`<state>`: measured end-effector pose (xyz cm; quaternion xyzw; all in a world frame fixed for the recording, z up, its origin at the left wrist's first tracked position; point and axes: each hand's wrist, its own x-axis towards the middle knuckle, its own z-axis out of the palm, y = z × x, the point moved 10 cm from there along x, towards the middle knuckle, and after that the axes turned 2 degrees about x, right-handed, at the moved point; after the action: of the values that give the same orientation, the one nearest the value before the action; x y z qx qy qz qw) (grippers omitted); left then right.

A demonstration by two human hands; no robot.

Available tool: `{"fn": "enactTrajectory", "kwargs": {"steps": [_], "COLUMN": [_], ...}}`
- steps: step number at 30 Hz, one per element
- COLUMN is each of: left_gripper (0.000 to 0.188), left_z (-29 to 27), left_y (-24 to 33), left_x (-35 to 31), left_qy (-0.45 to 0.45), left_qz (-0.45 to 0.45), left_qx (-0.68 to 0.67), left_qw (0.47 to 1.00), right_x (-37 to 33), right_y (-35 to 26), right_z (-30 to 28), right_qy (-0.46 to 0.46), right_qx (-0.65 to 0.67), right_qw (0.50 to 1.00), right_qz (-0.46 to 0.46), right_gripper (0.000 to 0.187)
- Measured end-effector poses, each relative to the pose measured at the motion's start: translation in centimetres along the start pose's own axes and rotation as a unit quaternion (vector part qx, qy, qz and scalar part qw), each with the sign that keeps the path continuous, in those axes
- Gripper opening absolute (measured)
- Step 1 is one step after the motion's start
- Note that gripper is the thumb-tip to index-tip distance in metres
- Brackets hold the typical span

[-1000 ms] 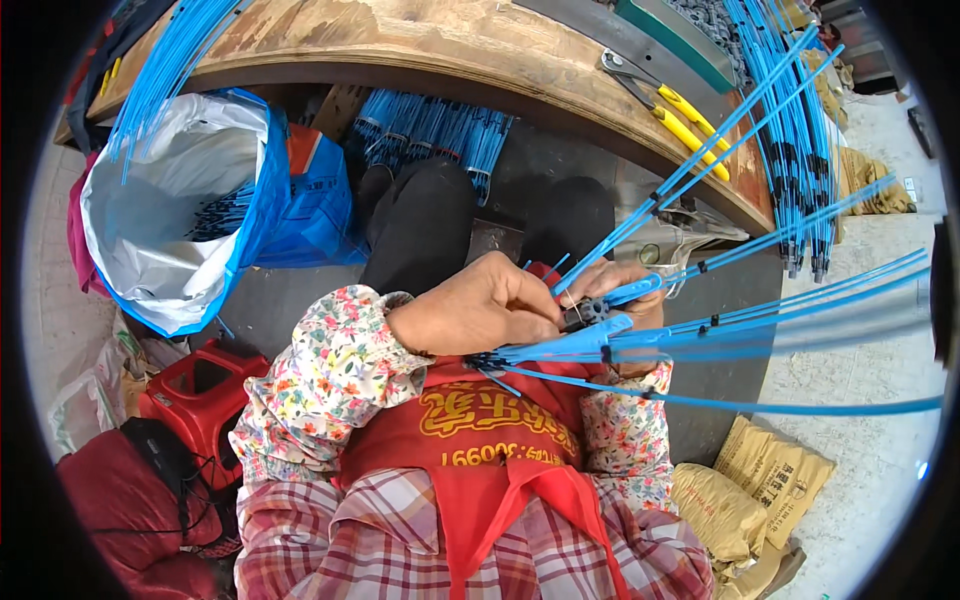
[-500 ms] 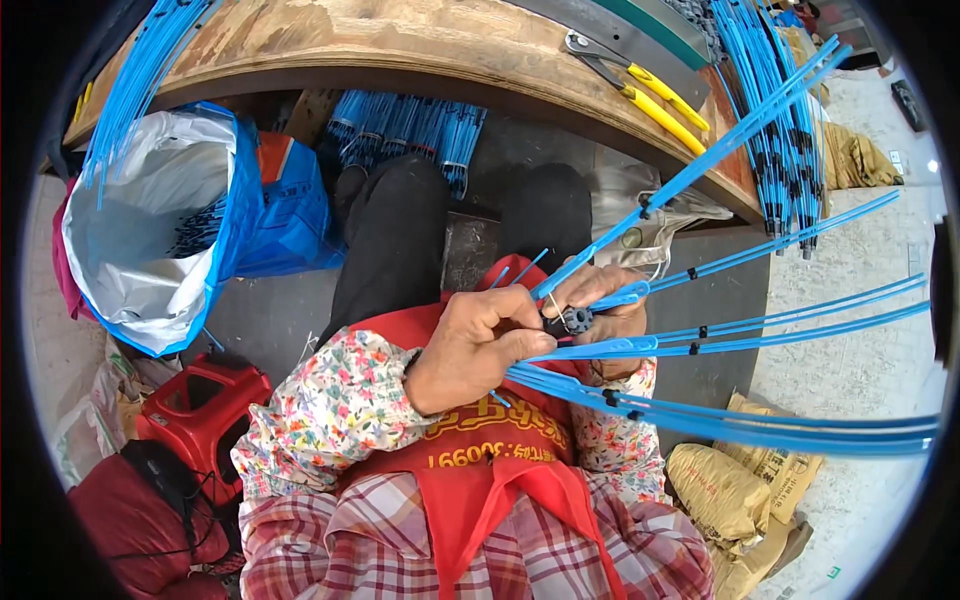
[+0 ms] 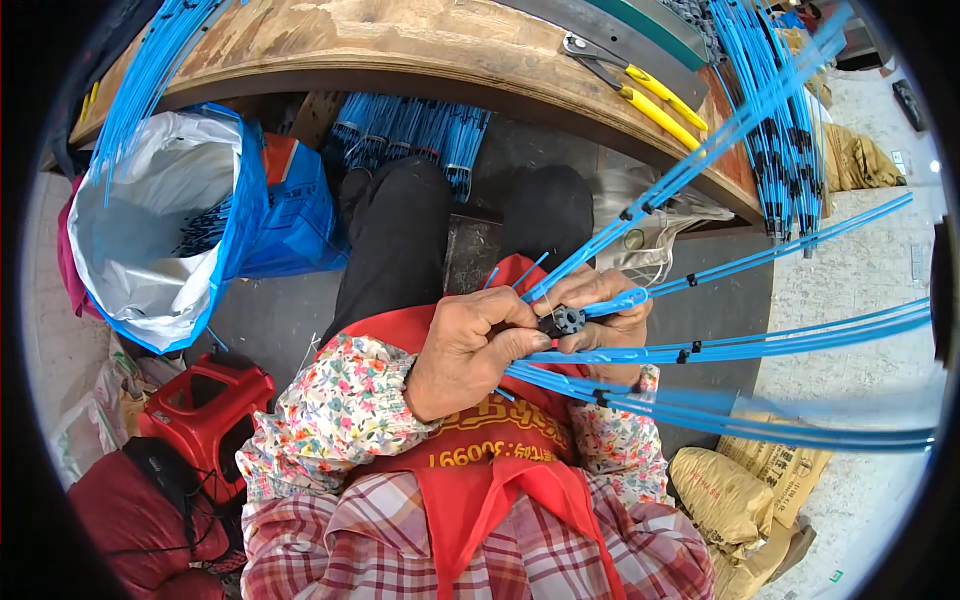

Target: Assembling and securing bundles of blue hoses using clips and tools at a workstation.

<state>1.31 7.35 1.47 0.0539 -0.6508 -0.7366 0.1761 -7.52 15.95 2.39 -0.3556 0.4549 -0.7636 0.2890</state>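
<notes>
In front of my lap, my left hand (image 3: 472, 348) is closed, thumb and fingers pinching the left side of a small round black hub with notches (image 3: 566, 321). My right hand (image 3: 618, 312) wraps the hub from the far side and right, its fingers bent around it and the blue strips there. Long thin blue plastic strips (image 3: 700, 268) fan out from the hub to the right, with small black clips (image 3: 690, 280) along them. Some strip ends look looped near the hub. Short blue tips poke out past my left fingers. How the strips join the hub is partly hidden.
Ahead is a wooden bench (image 3: 400, 45) with yellow-handled pliers (image 3: 645, 95) and bundled blue strips (image 3: 785, 150). A white-lined blue bag (image 3: 150, 270) stands at left, above a red plastic stool (image 3: 205, 410). Brown paper sacks (image 3: 725, 490) lie on the right.
The strips have swung and spread; the upper and lower ones are blurred with motion. The hub has shifted slightly left within my hands, and both hands keep their hold.
</notes>
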Motion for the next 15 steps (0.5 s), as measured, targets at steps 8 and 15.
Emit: {"fn": "enactTrajectory", "kwargs": {"steps": [8, 15], "left_gripper": [0.008, 0.015], "left_z": [-0.5, 0.2], "left_y": [-1.5, -5.2], "left_x": [-0.1, -0.6], "left_qy": [0.009, -0.044], "left_qz": [-0.101, -0.197], "left_qx": [-0.010, -0.142], "left_qw": [0.995, 0.969], "right_x": [0.3, 0.3], "right_y": [0.6, 1.7], "right_z": [0.2, 2.0], "right_qy": [-0.030, -0.154], "right_qx": [0.001, 0.173], "right_qw": [0.999, 0.972], "right_qz": [-0.016, 0.053], "right_gripper": [0.038, 0.036]}}
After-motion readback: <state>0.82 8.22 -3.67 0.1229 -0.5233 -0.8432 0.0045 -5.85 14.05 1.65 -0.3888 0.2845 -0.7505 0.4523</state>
